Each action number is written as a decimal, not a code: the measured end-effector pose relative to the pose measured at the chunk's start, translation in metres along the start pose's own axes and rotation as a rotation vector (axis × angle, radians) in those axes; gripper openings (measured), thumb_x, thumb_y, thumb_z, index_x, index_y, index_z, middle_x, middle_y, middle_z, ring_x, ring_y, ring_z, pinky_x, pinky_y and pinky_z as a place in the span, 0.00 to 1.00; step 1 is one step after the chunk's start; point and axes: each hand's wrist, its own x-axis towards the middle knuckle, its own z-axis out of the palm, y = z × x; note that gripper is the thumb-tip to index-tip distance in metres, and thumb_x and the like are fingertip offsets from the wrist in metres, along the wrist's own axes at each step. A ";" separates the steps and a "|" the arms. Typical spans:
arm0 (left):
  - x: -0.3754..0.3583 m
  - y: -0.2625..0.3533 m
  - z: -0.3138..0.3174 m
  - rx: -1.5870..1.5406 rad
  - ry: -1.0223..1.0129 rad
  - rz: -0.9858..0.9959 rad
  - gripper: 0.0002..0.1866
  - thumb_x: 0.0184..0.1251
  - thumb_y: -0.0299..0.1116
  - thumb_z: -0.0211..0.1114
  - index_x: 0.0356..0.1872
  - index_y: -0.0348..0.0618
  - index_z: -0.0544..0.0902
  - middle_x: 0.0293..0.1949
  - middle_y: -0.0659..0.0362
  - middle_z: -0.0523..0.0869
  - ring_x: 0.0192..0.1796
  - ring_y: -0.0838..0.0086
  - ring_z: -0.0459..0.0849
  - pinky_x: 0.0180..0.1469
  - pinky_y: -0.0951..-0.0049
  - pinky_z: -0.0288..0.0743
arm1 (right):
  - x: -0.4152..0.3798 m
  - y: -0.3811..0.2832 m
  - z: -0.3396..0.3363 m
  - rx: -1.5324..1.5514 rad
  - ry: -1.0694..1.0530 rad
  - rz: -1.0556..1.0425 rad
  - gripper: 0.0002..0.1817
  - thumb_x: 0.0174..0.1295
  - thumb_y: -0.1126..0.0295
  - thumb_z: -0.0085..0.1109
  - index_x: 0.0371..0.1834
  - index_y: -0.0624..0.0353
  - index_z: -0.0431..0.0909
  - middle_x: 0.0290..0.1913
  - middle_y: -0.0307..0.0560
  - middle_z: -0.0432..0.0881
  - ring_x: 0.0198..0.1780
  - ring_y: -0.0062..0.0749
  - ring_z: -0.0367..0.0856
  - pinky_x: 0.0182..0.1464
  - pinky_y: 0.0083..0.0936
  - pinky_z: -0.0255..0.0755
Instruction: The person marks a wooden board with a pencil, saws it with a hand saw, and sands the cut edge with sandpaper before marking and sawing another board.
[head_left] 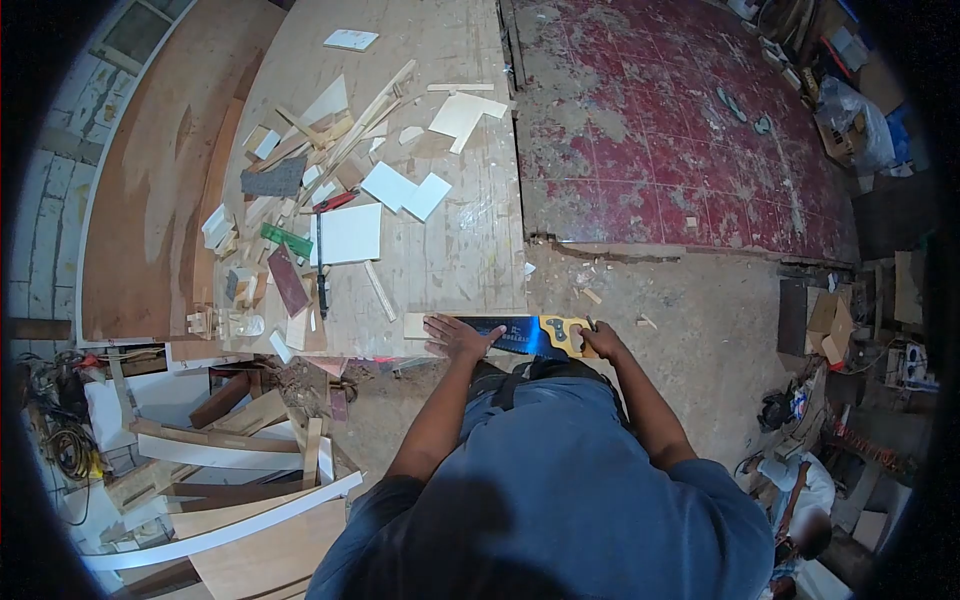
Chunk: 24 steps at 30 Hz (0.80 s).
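A handsaw (522,337) with a blue and dark blade and a yellow handle lies across the front edge of the wooden table. My right hand (601,341) is closed around its handle. A pale strip of wood (414,325) sits along the table's front edge. My left hand (463,337) rests on this strip, fingers spread flat, with the thumb reaching to the saw blade. Part of the strip is hidden by the hand and the saw. A thin wooden stick (380,290) and a white square panel (352,234) lie farther left on the table.
Wood offcuts (465,115), a green object (286,240) and a grey abrasive-looking piece (273,178) are scattered over the table (450,270). Boards (225,455) pile up below left. Slippers (732,104) lie on the worn red floor (690,130). Another person (805,495) is at lower right.
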 end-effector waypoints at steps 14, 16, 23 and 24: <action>0.010 0.011 -0.012 -0.009 -0.195 -0.127 0.90 0.34 0.79 0.74 0.72 0.28 0.15 0.76 0.35 0.13 0.78 0.47 0.09 0.75 0.35 0.15 | 0.005 0.023 -0.006 0.142 -0.050 -0.010 0.25 0.65 0.49 0.60 0.47 0.63 0.77 0.30 0.46 0.78 0.21 0.27 0.72 0.20 0.27 0.64; 0.010 0.011 -0.011 -0.005 -0.197 -0.132 0.90 0.33 0.79 0.74 0.72 0.29 0.15 0.76 0.35 0.14 0.78 0.48 0.09 0.75 0.35 0.15 | 0.001 0.028 -0.013 0.273 -0.095 0.041 0.24 0.66 0.48 0.57 0.48 0.61 0.78 0.30 0.45 0.77 0.20 0.26 0.69 0.20 0.26 0.62; 0.019 0.012 -0.008 0.006 -0.210 -0.163 0.90 0.31 0.79 0.75 0.73 0.34 0.14 0.76 0.36 0.14 0.78 0.48 0.09 0.75 0.36 0.16 | 0.006 0.191 -0.032 0.360 0.060 0.291 0.26 0.67 0.70 0.45 0.70 0.58 0.68 0.32 0.56 0.83 0.19 0.33 0.75 0.17 0.32 0.70; 0.018 0.014 -0.010 0.018 -0.228 -0.178 0.90 0.31 0.79 0.75 0.73 0.35 0.14 0.76 0.37 0.14 0.78 0.49 0.09 0.76 0.36 0.16 | -0.008 0.201 -0.031 0.237 0.119 0.335 0.29 0.67 0.74 0.44 0.73 0.57 0.65 0.32 0.59 0.84 0.19 0.35 0.77 0.18 0.34 0.72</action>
